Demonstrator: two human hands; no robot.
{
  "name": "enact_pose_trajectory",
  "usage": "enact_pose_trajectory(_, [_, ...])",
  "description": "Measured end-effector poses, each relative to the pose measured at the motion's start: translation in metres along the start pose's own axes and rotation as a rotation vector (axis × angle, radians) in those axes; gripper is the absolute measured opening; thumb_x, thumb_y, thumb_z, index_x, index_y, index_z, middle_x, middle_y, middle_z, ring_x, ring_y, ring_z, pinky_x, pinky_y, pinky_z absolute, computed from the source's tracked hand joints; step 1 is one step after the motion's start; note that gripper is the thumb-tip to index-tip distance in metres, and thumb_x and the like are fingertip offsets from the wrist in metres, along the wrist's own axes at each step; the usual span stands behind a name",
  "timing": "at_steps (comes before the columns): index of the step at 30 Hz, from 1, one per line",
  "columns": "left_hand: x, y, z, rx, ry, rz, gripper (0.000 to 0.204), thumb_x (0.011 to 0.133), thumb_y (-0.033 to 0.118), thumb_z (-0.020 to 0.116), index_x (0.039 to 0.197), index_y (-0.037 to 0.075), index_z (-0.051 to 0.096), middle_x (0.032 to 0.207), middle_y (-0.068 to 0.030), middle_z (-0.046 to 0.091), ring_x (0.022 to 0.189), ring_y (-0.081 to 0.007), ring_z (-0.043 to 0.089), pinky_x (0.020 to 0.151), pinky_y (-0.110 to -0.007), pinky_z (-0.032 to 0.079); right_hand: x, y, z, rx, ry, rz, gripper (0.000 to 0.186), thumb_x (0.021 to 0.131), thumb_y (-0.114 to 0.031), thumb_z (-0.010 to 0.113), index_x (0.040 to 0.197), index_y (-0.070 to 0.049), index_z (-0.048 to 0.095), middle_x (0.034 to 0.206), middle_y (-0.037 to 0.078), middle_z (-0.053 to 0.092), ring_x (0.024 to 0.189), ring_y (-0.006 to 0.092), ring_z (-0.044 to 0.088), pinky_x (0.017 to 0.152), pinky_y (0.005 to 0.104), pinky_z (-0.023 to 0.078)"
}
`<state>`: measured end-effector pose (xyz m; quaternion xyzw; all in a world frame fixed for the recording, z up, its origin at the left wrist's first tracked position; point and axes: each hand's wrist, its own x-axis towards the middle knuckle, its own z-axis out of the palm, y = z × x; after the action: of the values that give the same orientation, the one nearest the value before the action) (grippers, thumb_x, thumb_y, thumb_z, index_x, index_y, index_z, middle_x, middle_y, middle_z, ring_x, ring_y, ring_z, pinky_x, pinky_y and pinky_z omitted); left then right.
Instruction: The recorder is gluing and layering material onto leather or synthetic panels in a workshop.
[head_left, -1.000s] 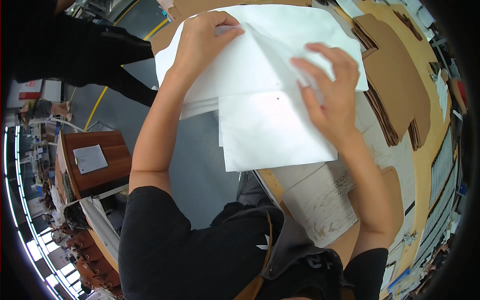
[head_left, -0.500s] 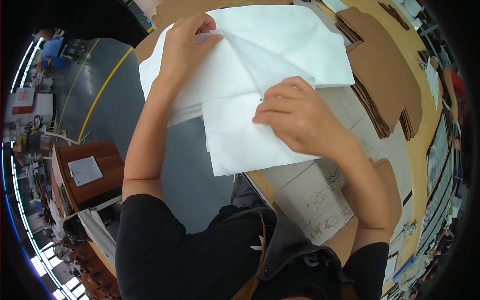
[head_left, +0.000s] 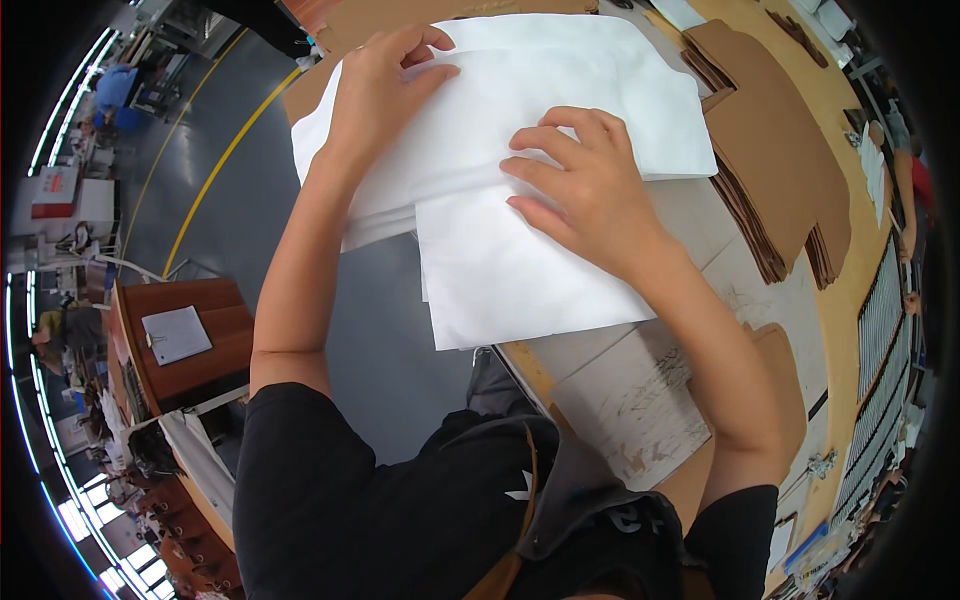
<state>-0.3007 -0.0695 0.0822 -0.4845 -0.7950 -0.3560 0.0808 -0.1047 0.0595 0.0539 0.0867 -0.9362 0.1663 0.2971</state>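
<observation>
Left grip [head_left: 385, 100]: thumb and finger parted | right grip [head_left: 595, 195]: fingers spread, loosely curled | white sheets [head_left: 490, 110]: beneath both grips, overhanging counter [head_left: 615, 400] | step, likely: laying sheets flat | next move calls for light fingertips, edges kept aligned

Your left hand [head_left: 385, 95] is over the upper left of the white sheets [head_left: 530, 275], thumb and fingers parted. Your right hand [head_left: 590, 190] is over their middle, fingers spread and curved; whether it touches them is unclear. To your right, stacked brown pieces [head_left: 775, 140] lie on the surface [head_left: 625, 395]. Left of you, a clipboard [head_left: 177, 335] lies on a reddish-brown cabinet [head_left: 222, 340].
</observation>
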Motion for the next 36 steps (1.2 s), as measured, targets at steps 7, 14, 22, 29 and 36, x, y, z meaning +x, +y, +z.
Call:
enact_pose_trajectory(7, [0.005,-0.004,0.0,0.022,-0.022,-0.002,0.025,0.075,0.014,0.075,0.098,0.007,0.067,0.081,-0.0003,0.061,0.08,-0.0098,0.054,0.071,-0.025,0.044,0.002,0.004,0.018,-0.072,0.088,-0.05,0.01,0.068,-0.009,0.072,0.078,-0.009,0.068,0.09,-0.001,0.062,0.1,0.0192,0.054,0.091,0.0385,0.039])
enact_pose_trajectory(14, [0.019,-0.026,-0.028,-0.922,0.135,-0.474,0.025,0.079,0.011,0.073,0.101,0.003,0.063,0.083,0.0019,0.06,0.083,-0.0067,0.053,0.072,-0.02,0.041,0.011,0.005,0.023,-0.023,0.164,-0.051,0.01,0.067,-0.006,0.071,0.073,-0.008,0.064,0.086,-0.001,0.062,0.095,0.0185,0.055,0.086,0.0374,0.04])
enact_pose_trajectory(22, [-0.067,0.039,0.009,0.14,-0.059,0.384,0.026,0.063,0.008,0.078,0.086,0.01,0.066,0.081,-0.0022,0.055,0.078,-0.0217,0.049,0.068,-0.034,0.038,0.009,0.009,0.019,-0.007,0.186,-0.031,0.013,0.067,-0.008,0.073,0.078,-0.009,0.065,0.088,-0.002,0.061,0.095,0.0184,0.054,0.086,0.0364,0.039])
enact_pose_trajectory(29, [-0.081,0.037,0.011,0.245,0.113,0.415,0.036,0.057,-0.003,0.073,0.091,0.008,0.066,0.089,-0.0055,0.055,0.08,-0.0235,0.05,0.072,-0.033,0.041,-0.009,0.025,0.008,-0.209,0.136,0.003,0.024,0.066,-0.005,0.069,0.089,-0.008,0.066,0.097,0.001,0.061,0.102,0.0212,0.053,0.09,0.0387,0.039])
enact_pose_trajectory(36, [-0.103,0.026,-0.012,0.371,0.123,0.265,0.053,0.053,-0.013,0.061,0.101,0.007,0.066,0.09,-0.008,0.054,0.085,-0.0243,0.049,0.072,-0.033,0.043,-0.052,0.061,-0.033,-0.384,0.152,0.224,0.031,0.063,0.002,0.065,0.091,-0.01,0.066,0.103,0.002,0.061,0.103,0.0249,0.053,0.089,0.0383,0.039])
